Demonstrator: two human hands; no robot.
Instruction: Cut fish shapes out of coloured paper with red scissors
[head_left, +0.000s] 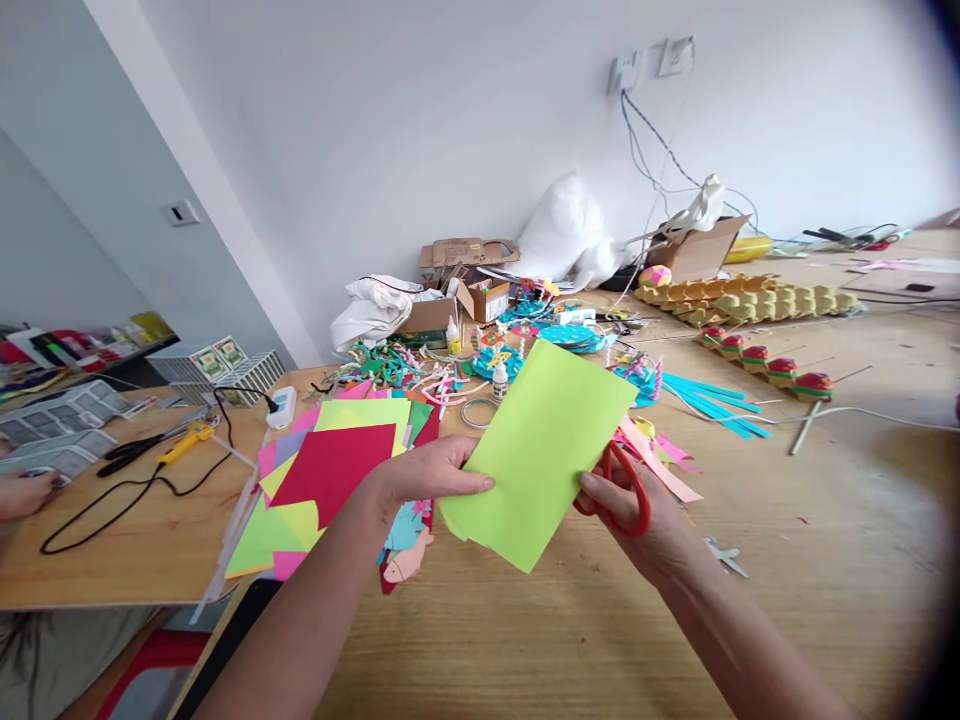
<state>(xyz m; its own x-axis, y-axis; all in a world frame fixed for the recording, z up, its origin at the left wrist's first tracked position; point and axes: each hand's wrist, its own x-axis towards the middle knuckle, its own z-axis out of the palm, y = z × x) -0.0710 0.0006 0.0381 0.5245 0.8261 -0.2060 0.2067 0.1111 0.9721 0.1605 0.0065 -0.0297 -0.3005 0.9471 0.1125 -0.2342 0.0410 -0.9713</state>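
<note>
A sheet of lime-green paper (544,450) is held up between both hands, tilted over the wooden table (480,650). My left hand (439,468) pinches its left edge, thumb on top and fingers underneath. At the right edge, my right hand (630,495) grips the paper between thumb and fingers. Red-handled scissors (639,500) hang on that same hand; the sheet seems to hide their blades. Left of the paper lies a pile of coloured sheets, with a dark red sheet (337,465) on top. A pink paper fish (409,558) rests by the pile.
Blue paper strips (712,400), egg-carton pieces (780,300) and a painted carton caterpillar (772,362) lie to the right. A glue bottle (500,382) stands behind the sheet. Cardboard boxes (431,315) line the wall. At far left, another person's hand (26,493) touches a grey model.
</note>
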